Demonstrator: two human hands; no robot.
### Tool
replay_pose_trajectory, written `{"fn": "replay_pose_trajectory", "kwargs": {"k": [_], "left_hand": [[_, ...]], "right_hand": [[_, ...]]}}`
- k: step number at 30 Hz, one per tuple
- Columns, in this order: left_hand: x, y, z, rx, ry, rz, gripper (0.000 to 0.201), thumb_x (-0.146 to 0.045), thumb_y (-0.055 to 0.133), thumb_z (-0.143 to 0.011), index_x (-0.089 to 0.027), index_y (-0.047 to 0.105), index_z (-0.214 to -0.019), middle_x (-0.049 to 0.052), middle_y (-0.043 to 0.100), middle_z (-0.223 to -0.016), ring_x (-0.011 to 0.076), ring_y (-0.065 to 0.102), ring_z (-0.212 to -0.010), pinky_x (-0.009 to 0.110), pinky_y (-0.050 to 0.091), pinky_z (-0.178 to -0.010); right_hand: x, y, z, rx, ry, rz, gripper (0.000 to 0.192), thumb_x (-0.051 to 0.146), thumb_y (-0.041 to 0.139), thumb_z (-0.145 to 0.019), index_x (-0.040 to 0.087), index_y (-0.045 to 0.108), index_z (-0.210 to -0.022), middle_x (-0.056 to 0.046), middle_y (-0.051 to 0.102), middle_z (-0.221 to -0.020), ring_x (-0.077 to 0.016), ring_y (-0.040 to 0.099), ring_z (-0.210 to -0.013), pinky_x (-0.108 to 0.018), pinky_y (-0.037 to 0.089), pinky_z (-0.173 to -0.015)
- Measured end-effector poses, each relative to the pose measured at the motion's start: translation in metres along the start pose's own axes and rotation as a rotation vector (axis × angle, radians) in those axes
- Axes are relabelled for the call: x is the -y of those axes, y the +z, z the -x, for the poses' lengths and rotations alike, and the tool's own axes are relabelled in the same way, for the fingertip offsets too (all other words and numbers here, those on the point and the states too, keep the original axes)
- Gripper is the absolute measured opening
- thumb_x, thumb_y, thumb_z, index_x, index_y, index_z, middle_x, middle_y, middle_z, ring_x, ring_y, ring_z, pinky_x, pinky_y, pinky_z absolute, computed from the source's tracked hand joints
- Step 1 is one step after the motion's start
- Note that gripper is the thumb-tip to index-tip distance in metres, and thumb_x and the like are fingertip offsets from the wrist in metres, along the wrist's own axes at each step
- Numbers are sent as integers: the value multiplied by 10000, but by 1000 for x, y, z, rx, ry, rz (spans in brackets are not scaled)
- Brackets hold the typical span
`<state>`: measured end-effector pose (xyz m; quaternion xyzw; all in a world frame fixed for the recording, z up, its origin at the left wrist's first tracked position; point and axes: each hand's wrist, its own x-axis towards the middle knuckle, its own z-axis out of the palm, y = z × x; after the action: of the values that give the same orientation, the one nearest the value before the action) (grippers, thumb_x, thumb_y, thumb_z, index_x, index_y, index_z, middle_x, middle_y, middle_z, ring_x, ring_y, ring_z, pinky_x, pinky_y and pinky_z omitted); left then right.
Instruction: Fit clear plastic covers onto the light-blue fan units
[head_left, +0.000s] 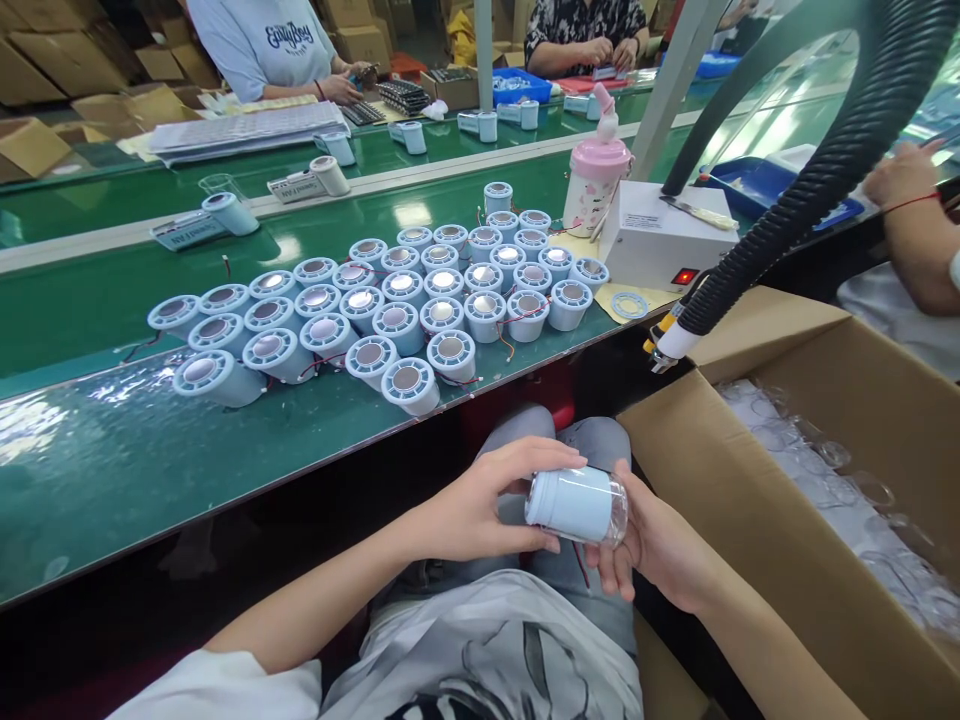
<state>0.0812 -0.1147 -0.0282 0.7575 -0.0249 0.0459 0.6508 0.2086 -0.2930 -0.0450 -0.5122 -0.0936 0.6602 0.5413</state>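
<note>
— Cartons fill the upper left of the frame, stacked behind the far side of the line. What sits below them?

— Green belt, running across the left and middle. On it, a crowd of pale blue round housings stands packed together, shiny discs facing up, thin red wires trailing between some.

— And the person's left hand?

— Low in the middle: the left hand is curled around a pale blue cylinder, thumb under, fingers over its top. The cylinder lies on its side above the lap, with a clear plastic cap on its right end.

— The other one?

— Just to the right, the right hand cups the clear end from beneath, fingers closed on it. Both hands grip the same piece.

— Anything above that?

— A pink bottle beside a white box with a red lit switch, upper middle. A black ribbed hose sweeps down from the upper right.

— Far right?

— An open cardboard box holding clear plastic caps. A co-worker's arm shows at the right edge.
</note>
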Motion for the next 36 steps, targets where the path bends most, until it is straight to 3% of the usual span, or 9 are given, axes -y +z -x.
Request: {"fn": "replay_pose_trajectory", "kwargs": {"k": [3,5,7,9,12,17,22,27,36], "left_hand": [[3,0,-6,-3,-84,59,683,-225,803,-702,-274,537,-1328,107,541,-1345,272,526,-1241,358,516,-949],[10,-1,-16,0,-147,134,733,-221,817,-683,-264,514,-1349,110,539,-1346,263,554,-1204,372,509,-959],[21,-3,-32,16,-182,216,781,-208,828,-661,-244,491,-1365,120,541,-1345,261,574,-1173,392,497,-969],[33,-6,-54,45,-203,282,799,-193,835,-644,-212,484,-1362,130,557,-1322,255,592,-1137,405,484,-975],[48,-10,-91,83,-224,332,752,-188,844,-622,-167,517,-1298,129,585,-1258,235,599,-1099,388,485,-953],[64,-14,-146,132,-217,287,675,-222,863,-597,-158,554,-1194,111,590,-1191,221,608,-1042,376,488,-911],[71,-19,-178,179,-208,243,632,-252,873,-581,-165,570,-1129,96,608,-1151,226,611,-1041,409,455,-956],[59,-26,-166,263,-217,222,689,-202,855,-611,-194,556,-1232,107,589,-1243,238,609,-1080,436,468,-968],[18,-25,-99,325,-288,186,778,-217,744,-768,-263,377,-1452,102,602,-1283,212,636,-1030,382,484,-945]], "right_hand": [[-7,-9,-2,-206,-291,230,424,569,456,-910,168,594,-915,-52,687,-723,-169,675,-595,-242,555,-499],[-13,-18,-5,-373,-573,419,263,359,507,-930,210,536,-1144,-92,679,-1090,-205,684,-925,-311,590,-745],[-19,-31,-11,-407,-814,590,420,215,523,-912,262,426,-1317,-103,480,-1427,-232,518,-1262,-401,492,-1001],[-23,-45,-19,-325,-936,666,494,148,512,-908,283,392,-1368,-92,346,-1532,-237,341,-1405,-464,353,-1126],[-25,-67,-35,-281,-964,515,459,163,566,-896,273,451,-1327,-108,359,-1523,-249,327,-1415,-471,359,-1122],[-14,-98,-58,-406,-1019,330,554,310,722,-812,248,476,-1305,-134,429,-1474,-281,424,-1353,-469,407,-1087],[5,-121,-73,-426,-1002,239,588,455,760,-757,257,559,-1274,-109,582,-1340,-288,560,-1216,-448,459,-1031],[15,-120,-68,-342,-917,188,532,517,732,-769,256,631,-1221,-92,668,-1220,-259,627,-1094,-410,486,-971],[14,-73,-23,-190,-729,135,481,493,788,-720,297,703,-1151,-50,726,-1117,-240,659,-1002,-358,530,-877]]}}
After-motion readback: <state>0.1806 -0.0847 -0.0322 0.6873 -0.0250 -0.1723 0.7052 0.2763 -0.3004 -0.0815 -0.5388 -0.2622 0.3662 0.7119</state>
